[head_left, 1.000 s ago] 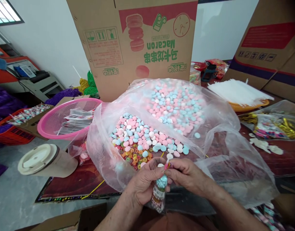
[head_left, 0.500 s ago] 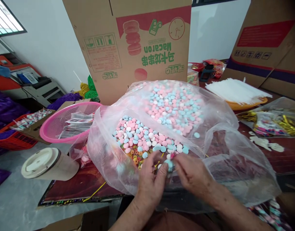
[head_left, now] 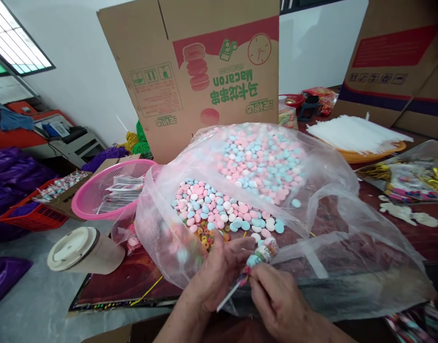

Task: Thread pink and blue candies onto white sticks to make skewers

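Note:
My right hand (head_left: 281, 297) pinches a wrapped candy skewer (head_left: 263, 252) near the pink tie below its pastel candies. The white stick points down to the left, and the candy end points up to the right. My left hand (head_left: 217, 267) is beside it with fingers stretched out; its fingertips reach behind the candy end, and I cannot tell whether they touch it. Just beyond both hands, pink, blue and white button-shaped candies (head_left: 222, 205) spill from a large clear plastic bag (head_left: 333, 200). Small orange and yellow ring candies (head_left: 204, 236) lie at the near edge of the pile.
A big cardboard box (head_left: 147, 28) stands behind the bag. To the left are a pink basket (head_left: 79, 200) of flat packets and a lidded cup (head_left: 107, 250). White sticks (head_left: 351, 133) fill an orange tray at right, near a bag of gold ties (head_left: 436, 178).
My right hand has moved down and turned the skewer, so its white stick and candies now show. My left hand's fingers have opened away from it. The view has shifted slightly.

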{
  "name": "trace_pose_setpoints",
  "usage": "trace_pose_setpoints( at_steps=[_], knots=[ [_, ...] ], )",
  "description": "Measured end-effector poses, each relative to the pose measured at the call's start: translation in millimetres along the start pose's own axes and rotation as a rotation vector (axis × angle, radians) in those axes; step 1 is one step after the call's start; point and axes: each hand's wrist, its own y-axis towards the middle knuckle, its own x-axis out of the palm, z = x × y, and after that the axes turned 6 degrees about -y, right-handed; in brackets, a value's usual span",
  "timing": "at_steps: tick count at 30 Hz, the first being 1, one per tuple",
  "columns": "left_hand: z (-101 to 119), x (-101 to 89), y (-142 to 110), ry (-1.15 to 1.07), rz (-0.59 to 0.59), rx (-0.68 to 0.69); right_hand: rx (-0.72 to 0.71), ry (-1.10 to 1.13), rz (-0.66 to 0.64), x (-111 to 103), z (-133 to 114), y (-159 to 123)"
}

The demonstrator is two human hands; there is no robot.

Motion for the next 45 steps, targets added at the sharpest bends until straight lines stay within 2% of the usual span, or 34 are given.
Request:
trace_pose_setpoints(
  at_steps=[2,4,7,9,11,13,15,16,18,20,22,24,26,28,31,33,35,37,39,40,42,43,45],
  knots=[
    [1.3,3.8,-1.0,-0.087,-0.022,0.116,0.072,0.001,-0.026,2.5,0.8,1.3],
    [2.7,4.7,-3.3,-0.049,-0.025,0.153,0.178,0.010,-0.015,0.0,3.4,4.3],
    [-6.0,0.7,-2.3,0.213,0.109,0.004,0.153,0.009,0.050,-8.4,2.8,9.3],
    [-15.9,-1.7,3.0,0.294,0.135,-0.131,0.101,-0.003,0.095,-11.3,-2.5,10.0],
    [-20.1,-1.6,8.5,0.173,0.063,-0.212,0.041,0.008,0.042,-10.0,-8.9,7.7],
    [-14.0,0.1,9.6,-0.051,0.009,-0.114,0.049,0.075,-0.102,-6.3,-11.9,4.2],
    [-0.9,0.9,4.4,-0.178,-0.033,0.017,0.202,0.219,-0.246,-3.7,-8.7,3.1],
    [5.7,0.5,0.2,-0.154,-0.066,0.016,0.322,0.313,-0.280,-3.4,-5.4,4.3],
    [13.7,-1.4,-8.3,0.072,-0.108,-0.097,0.544,0.508,-0.270,-5.1,1.3,9.6],
    [11.4,-3.0,-12.3,0.338,-0.050,-0.138,0.631,0.617,-0.182,-7.3,3.2,15.7],
    [0.8,-2.2,-10.5,0.429,0.073,-0.019,0.542,0.538,-0.063,-6.8,-1.6,18.4],
    [-12.4,1.0,-5.0,0.335,0.141,0.066,0.382,0.332,0.049,-2.2,-9.2,15.8],
    [-22.5,5.5,0.4,0.170,0.140,0.020,0.263,0.149,0.102,4.3,-14.7,9.5],
    [-27.4,10.0,3.9,-0.006,0.132,-0.060,0.198,0.024,0.097,9.4,-16.2,3.1],
    [-28.0,15.9,6.8,-0.159,0.199,-0.048,0.204,-0.065,0.061,10.3,-16.3,0.3],
    [-27.4,19.7,8.8,-0.183,0.269,0.031,0.339,0.089,-0.018,9.0,-19.0,3.9],
    [-27.3,23.4,10.7,-0.192,0.333,0.116,0.597,0.456,-0.160,8.7,-23.4,9.6],
    [-26.1,26.0,11.5,-0.182,0.395,0.190,0.828,0.879,-0.357,8.8,-25.3,15.2],
    [-21.5,25.5,12.5,-0.136,0.427,0.210,0.891,1.096,-0.494,5.7,-20.8,19.2],
    [-18.1,23.8,13.9,-0.101,0.424,0.194,0.857,1.077,-0.458,2.0,-16.2,20.1],
    [-12.4,18.6,19.4,-0.009,0.427,0.206,0.741,0.890,-0.189,-8.8,-6.2,19.4],
    [-11.8,16.2,22.8,0.045,0.429,0.261,0.673,0.810,-0.050,-14.2,-2.4,18.0],
    [-18.1,14.5,28.3,0.219,0.404,0.310,0.553,0.800,0.061,-20.8,0.8,14.8]
  ],
)
